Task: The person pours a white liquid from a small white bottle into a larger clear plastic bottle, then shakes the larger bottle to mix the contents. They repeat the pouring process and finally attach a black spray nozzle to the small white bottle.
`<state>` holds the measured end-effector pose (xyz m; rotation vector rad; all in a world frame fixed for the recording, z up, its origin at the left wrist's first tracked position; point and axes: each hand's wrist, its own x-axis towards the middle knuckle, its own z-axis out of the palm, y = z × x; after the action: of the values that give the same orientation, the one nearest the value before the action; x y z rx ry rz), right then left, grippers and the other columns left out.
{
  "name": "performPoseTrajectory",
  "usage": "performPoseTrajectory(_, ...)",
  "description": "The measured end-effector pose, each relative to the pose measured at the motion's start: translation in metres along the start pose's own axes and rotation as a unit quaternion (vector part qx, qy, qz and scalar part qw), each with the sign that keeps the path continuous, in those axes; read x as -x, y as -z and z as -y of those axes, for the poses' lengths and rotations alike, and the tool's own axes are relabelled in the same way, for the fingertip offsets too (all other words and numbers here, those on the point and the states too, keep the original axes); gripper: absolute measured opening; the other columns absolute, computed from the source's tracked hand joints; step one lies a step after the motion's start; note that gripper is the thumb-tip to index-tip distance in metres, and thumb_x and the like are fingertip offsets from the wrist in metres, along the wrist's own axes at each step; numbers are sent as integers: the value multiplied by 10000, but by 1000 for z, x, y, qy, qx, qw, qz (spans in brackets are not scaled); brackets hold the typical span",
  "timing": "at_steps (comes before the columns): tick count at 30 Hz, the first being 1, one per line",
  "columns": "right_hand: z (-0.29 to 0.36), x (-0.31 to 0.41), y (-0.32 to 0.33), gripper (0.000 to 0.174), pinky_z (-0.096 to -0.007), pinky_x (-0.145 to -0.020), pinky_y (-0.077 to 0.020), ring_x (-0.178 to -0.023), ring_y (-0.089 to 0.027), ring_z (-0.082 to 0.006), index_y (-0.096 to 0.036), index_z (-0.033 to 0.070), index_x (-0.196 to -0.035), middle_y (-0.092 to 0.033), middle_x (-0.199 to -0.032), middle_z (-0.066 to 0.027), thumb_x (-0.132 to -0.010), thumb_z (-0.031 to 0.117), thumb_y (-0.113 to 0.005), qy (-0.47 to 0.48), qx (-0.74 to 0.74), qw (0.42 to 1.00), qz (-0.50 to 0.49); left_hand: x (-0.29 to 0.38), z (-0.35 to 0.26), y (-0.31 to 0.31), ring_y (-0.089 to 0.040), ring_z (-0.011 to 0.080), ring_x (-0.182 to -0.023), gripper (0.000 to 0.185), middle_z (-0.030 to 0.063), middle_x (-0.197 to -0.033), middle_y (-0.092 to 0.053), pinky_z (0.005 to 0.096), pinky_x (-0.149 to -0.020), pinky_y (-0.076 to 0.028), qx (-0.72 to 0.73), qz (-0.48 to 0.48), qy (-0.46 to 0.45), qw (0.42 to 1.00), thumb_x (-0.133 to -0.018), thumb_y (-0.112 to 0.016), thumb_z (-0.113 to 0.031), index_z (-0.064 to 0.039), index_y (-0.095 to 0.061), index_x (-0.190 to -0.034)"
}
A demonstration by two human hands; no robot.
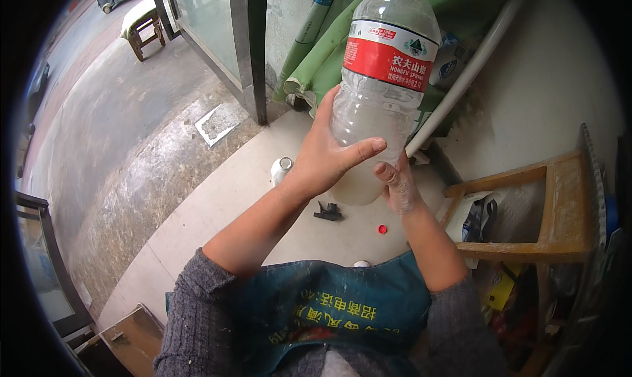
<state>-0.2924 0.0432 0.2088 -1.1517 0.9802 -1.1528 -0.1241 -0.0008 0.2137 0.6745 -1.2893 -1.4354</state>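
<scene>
Both my hands hold up a large clear plastic Nongfu Spring water bottle (377,108) with a red and white label, slightly tilted. Cloudy liquid shows in its lower part. My left hand (328,155) wraps the bottle's left side, thumb across the front. Lower down, my right hand (401,187), dusted with white residue, grips the right side near the base; some of its fingers are hidden behind. Below the bottle, a black trigger spray head (328,212) and a small red bottle cap (382,229) lie on the pale floor. A white bottle (282,169) with an uncapped neck stands beyond my left forearm.
A wooden frame shelf (523,250) holding packets stands at right. Green sheeting (316,66) and a pale pipe (459,76) lean against the wall ahead. The glass door (212,36) opens onto concrete with a stool (142,29). My blue-green apron (340,298) bears writing.
</scene>
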Motion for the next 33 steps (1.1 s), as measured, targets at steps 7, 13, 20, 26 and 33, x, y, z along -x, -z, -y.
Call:
performPoseTrajectory(7,5,-38,-10,1004,-383,-1065,-387,-1272,-444,-247,-274,63,-1472,-437,-1380,-120,-689,438,-778,-35,-106,992,50,-8,-27,25,-471,294,-1269,936,232,-1330,-490,379,-1066,-367,-18,-22,-5,1000,-888,-667,-486,-4,-169,-1517)
performPoseTrajectory(13,15,-29,-12,1013,-378,-1000,-458,-1215,-519,-257,-317,22,-1448,-490,-1339,-148,-679,514,-757,-46,-112,990,72,7,-56,71,-534,232,-1173,718,155,-1290,-549,384,-979,-430,-111,-86,54,989,-981,-427,-579,-60,-355,-1473)
performPoseTrajectory(20,4,-51,-19,918,-413,-980,-489,-1182,-551,-256,-371,42,-1426,-536,-1297,-126,-696,469,-727,-60,-120,990,50,4,-59,97,-572,204,-1119,623,127,-1207,-605,340,-973,-424,-86,-189,29,978,-977,-489,-523,-34,-479,-1363)
performPoseTrajectory(26,10,-57,-32,1021,-418,-1020,-436,-1234,-494,-284,-293,46,-1454,-469,-1356,-146,-649,464,-761,-6,-77,996,53,23,-71,121,-570,182,-1088,519,95,-1181,-603,322,-943,-437,-87,-233,24,968,-1005,-483,-436,-48,-496,-1349)
performPoseTrajectory(33,20,-61,-38,980,-405,-1008,-449,-1223,-506,-244,-326,58,-1440,-481,-1343,-123,-639,430,-751,-35,-131,990,36,75,-70,112,-586,126,-1025,424,51,-1131,-621,279,-891,-453,-72,-269,79,957,-1006,-515,-370,-84,-524,-1320)
